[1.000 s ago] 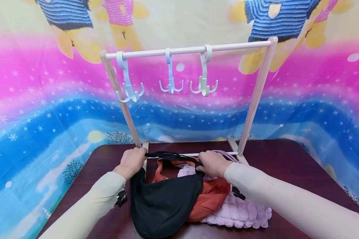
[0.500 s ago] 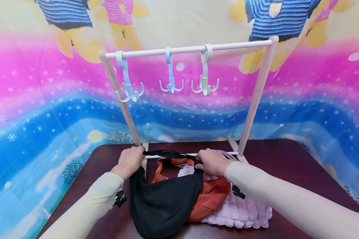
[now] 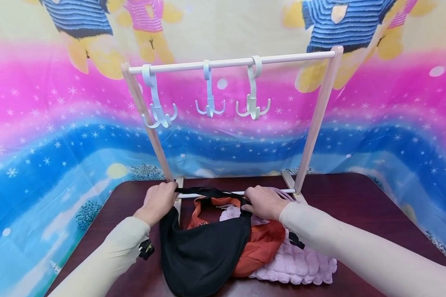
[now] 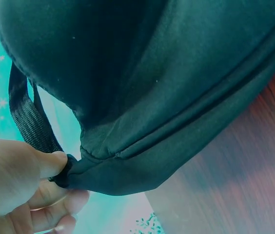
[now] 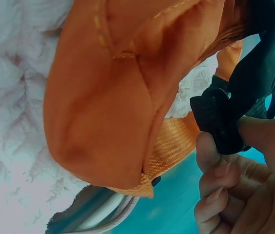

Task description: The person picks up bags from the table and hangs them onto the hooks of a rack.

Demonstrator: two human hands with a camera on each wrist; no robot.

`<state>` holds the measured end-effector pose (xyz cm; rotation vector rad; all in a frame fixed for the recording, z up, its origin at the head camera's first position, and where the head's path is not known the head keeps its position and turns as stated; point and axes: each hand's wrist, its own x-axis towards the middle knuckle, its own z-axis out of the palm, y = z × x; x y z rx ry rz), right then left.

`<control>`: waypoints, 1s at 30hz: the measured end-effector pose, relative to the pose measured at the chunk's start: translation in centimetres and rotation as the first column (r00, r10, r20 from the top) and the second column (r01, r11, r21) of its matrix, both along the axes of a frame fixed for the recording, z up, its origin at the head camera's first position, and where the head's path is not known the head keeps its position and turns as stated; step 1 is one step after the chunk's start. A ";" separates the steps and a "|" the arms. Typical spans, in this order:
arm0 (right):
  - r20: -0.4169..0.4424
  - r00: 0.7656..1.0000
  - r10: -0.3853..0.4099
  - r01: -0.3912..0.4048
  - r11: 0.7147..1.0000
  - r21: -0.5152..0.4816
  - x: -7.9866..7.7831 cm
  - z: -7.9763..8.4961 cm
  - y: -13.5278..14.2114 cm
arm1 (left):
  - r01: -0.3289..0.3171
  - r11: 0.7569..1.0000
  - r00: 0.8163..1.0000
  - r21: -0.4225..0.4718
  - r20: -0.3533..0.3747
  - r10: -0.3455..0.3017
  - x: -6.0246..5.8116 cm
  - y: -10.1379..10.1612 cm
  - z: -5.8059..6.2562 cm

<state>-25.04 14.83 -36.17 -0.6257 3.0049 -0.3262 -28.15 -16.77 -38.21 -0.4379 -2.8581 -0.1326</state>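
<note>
A black shoulder bag hangs between my two hands at the front of the table, its strap stretched across the top. My left hand pinches its upper left corner, where strap and body meet; the left wrist view shows thumb and finger on that seam. With thumb and fingers, my right hand pinches the black strap end at the opposite corner. Behind the black bag lies an orange-red bag, partly covered by it. Under that is a puffy pink bag, whose thin cord handle shows near my right hand.
A wooden rack stands at the back of the dark red table. From its top rail hang a blue hook, a second blue hook and a pale green hook. A printed cloth backdrop surrounds the table.
Both hands keep their hold on the black bag. The left hand has shifted slightly left and the strap is drawn a little straighter. The head view has moved slightly.
</note>
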 end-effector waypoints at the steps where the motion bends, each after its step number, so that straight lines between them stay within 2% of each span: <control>1: -0.001 1.000 -0.001 0.001 1.000 0.000 0.0 0.0 0.0 | 0.000 1.000 1.000 0.001 -0.002 0.000 0.0 0.0 0.0; 11: 0.014 1.000 -0.025 0.025 1.000 -0.012 0.1 0.2 0.1 | 0.012 1.000 1.000 0.026 -0.002 -0.012 0.5 0.0 0.5; 21: 0.018 0.999 -0.033 0.033 0.999 -0.028 0.4 0.6 0.3 | -0.001 0.999 1.000 0.041 -0.010 0.002 0.9 0.1 0.8; 30: 0.005 1.000 -0.016 0.016 0.999 -0.039 0.7 1.0 0.4 | -0.003 0.998 0.997 0.057 -0.075 0.008 1.4 0.1 1.3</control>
